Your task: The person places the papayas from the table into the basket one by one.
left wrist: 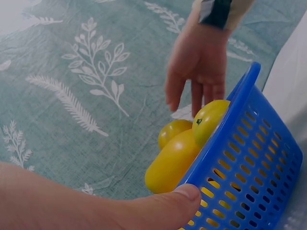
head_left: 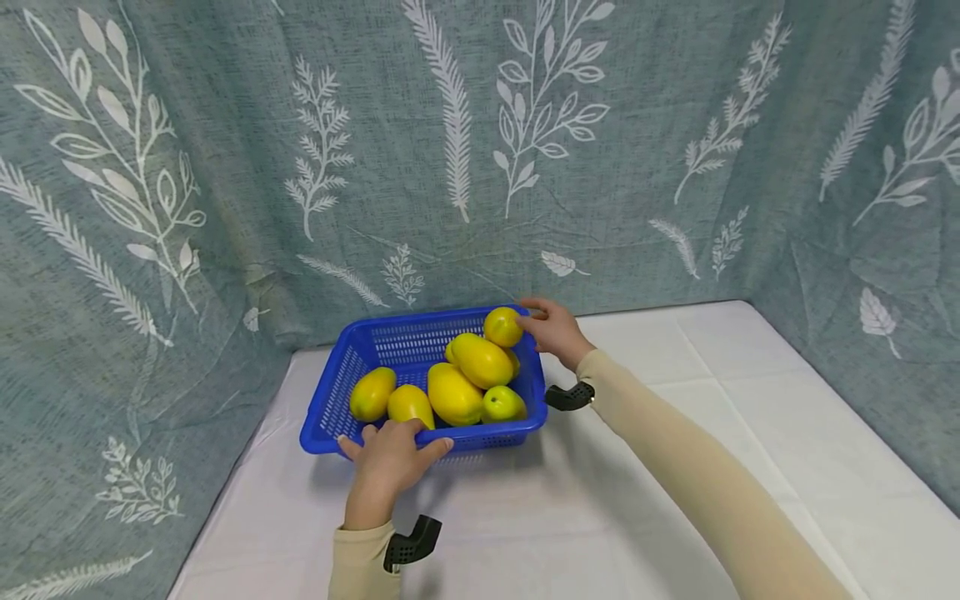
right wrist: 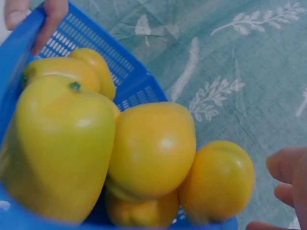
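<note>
A blue plastic basket (head_left: 423, 317) with slotted walls holds several smooth yellow mango-like fruits (head_left: 453, 396), one of them a greener fruit (head_left: 501, 403) by the near right corner. My left hand (head_left: 392, 463) grips the basket's near rim. Its thumb (left wrist: 184, 196) lies outside the wall, with fingers over the inner side. At the far right corner, my right hand (head_left: 557, 333) hovers beside a round yellow fruit (head_left: 503, 327). In the right wrist view a gap shows between its loosely bent fingers (right wrist: 285, 165) and that round fruit.
The basket stands on a white-covered table (head_left: 675, 367), close to the back. A grey-green curtain (head_left: 637, 150) with white leaf prints rises behind and on both sides. The fruits are piled at the basket's right; two lie towards its left.
</note>
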A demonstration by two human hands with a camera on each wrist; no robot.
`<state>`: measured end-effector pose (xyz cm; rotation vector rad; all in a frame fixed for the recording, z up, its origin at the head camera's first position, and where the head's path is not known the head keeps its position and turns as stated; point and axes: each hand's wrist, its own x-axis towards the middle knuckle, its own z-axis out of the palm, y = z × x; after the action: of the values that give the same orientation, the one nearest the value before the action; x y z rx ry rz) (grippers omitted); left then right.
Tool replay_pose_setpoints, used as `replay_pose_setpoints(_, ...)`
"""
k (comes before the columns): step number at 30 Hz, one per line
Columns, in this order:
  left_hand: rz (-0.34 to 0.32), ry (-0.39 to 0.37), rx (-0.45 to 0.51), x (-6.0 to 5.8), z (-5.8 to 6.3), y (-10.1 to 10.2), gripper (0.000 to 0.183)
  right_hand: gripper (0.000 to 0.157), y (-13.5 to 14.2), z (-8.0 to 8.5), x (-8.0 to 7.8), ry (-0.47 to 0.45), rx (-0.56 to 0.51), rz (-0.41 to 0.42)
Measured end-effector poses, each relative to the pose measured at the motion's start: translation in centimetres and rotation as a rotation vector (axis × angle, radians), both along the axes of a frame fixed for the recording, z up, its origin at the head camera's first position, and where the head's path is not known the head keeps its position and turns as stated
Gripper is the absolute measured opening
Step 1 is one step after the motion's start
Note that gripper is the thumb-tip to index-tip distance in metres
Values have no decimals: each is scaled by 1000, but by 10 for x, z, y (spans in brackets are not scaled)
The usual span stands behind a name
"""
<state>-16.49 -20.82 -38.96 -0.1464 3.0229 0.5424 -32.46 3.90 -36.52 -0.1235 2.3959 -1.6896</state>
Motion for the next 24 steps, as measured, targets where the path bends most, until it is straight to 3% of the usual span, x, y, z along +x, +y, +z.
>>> replay_pose_setpoints(6, 2, -12, -6, -1, 1, 1, 55, 55, 36, 6, 5, -20, -84, -69)
replay_pose_setpoints(15, 0, -36, 9, 0, 2, 4, 58, 62, 121, 23, 32, -33, -142, -52)
replay_pose_setpoints(24, -7, -41, 8, -1, 1, 4, 59, 66, 181, 3, 65, -42, -145, -97)
